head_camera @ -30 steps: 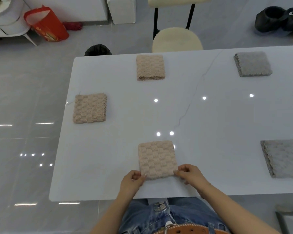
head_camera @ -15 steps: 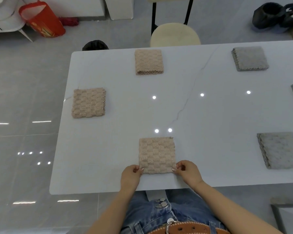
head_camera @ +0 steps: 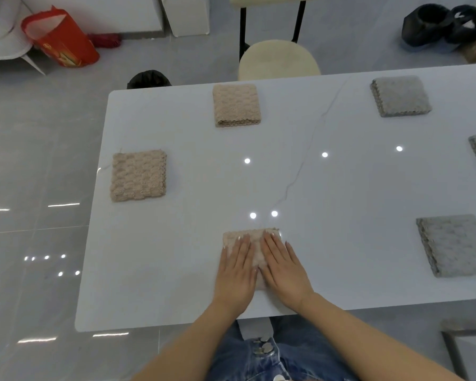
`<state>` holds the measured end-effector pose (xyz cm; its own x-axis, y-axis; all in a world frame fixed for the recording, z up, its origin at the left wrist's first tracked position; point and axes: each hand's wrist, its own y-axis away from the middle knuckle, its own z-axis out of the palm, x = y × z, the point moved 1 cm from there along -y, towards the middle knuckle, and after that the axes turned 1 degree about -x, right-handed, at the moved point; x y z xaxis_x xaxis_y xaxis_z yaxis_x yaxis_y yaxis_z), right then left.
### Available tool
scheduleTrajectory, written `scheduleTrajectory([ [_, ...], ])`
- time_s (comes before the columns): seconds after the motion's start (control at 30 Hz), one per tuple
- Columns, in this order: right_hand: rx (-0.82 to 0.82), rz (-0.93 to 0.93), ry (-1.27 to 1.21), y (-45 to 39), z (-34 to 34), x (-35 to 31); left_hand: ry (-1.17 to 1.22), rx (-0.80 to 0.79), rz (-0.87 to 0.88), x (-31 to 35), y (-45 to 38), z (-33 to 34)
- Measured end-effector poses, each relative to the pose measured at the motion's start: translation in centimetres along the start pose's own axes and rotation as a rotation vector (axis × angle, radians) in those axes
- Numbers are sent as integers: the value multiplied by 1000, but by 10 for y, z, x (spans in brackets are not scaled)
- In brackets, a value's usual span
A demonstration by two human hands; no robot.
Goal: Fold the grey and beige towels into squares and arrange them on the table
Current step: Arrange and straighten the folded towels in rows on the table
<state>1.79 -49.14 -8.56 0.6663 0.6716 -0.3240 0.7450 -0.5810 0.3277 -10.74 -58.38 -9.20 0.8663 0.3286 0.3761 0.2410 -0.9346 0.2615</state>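
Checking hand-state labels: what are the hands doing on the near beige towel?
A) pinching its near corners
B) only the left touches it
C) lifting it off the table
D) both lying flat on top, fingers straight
D: the left hand and right hand lie side by side, fingers straight, flat on the near beige towel.

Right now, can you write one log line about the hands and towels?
left hand: flat on near beige towel | right hand: flat beside it | folded: three beige, three grey

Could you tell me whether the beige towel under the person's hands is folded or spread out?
Folded: the beige waffle-textured towel forms a compact square under the flat left hand and right hand.
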Motion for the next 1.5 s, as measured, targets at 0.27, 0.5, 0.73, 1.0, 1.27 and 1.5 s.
scheduleTrajectory([
  [0.27,-30,65,40,-10,18,10,-45,-68,-76,-10,-6,17],
  [0.5,-20,-37,-314,-6,3,15,171,-78,0,-18,-1,2],
  [0.73,88,493,-915,17,-7,19,1117,24,-489,-1,17,-33],
  [1.0,43,446,-959,20,-8,16,1229,-22,-553,15,20,-47],
  [1.27,29,511,-1034,30,-10,21,1257,-35,-562,12,27,-50],
  [1.5,-27,506,-1007,39,-6,15,1257,-54,-585,11,31,-45],
])
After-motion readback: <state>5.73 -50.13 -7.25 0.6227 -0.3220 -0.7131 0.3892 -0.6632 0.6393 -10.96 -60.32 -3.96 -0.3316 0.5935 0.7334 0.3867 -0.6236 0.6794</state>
